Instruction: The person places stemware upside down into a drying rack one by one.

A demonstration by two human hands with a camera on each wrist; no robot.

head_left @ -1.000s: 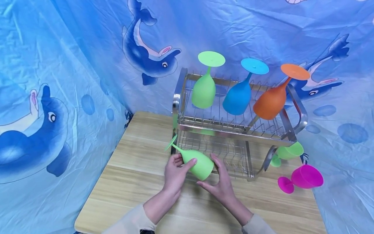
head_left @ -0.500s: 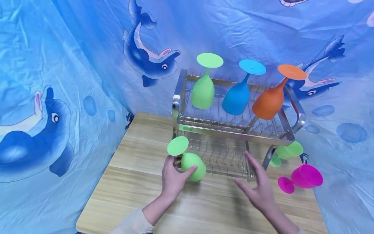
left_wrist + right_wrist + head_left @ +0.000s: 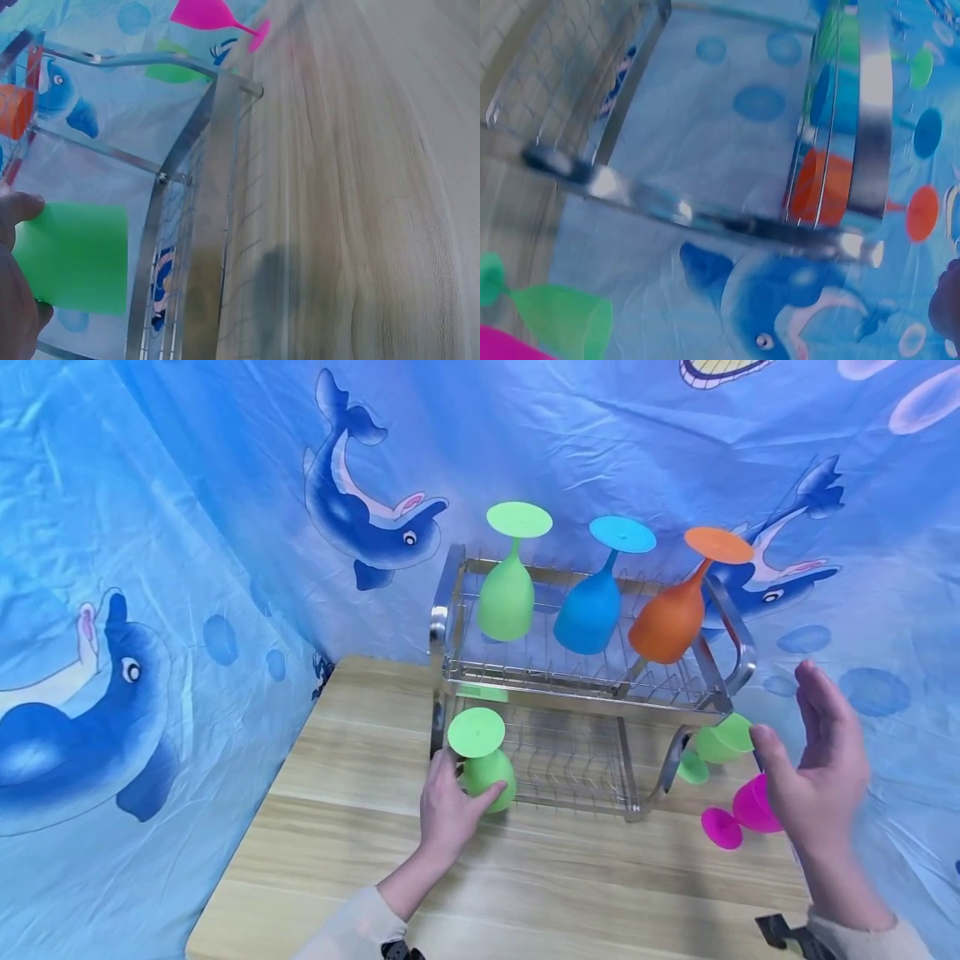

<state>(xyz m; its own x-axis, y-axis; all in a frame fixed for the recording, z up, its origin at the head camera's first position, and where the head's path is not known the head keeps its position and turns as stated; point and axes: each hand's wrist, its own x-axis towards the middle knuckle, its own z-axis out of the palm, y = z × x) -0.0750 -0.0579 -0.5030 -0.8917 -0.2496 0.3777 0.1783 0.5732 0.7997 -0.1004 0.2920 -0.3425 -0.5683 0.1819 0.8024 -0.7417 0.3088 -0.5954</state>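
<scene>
My left hand (image 3: 447,806) grips a light green goblet (image 3: 491,777) by its bowl, foot up and mouth down, at the left front of the lower shelf of a two-tier metal dish rack (image 3: 581,693). In the left wrist view the bowl (image 3: 79,255) shows between thumb and fingers. My right hand (image 3: 821,768) is raised, fingers extended and holding nothing, in front of the magenta goblet (image 3: 753,802), partly hiding it. Beside that one another green goblet (image 3: 723,742) lies on the table. Whether the held goblet touches the shelf wires I cannot tell.
On the upper shelf a green goblet (image 3: 506,602), a blue goblet (image 3: 588,614) and an orange goblet (image 3: 667,627) stand upside down in a row. The wooden table (image 3: 352,777) stretches in front and to the left. Blue dolphin-print cloth (image 3: 225,527) hangs behind and at both sides.
My right hand has let go of the green goblet's side and swung right to the magenta goblet. My left hand has turned the held goblet foot up over the lower shelf.
</scene>
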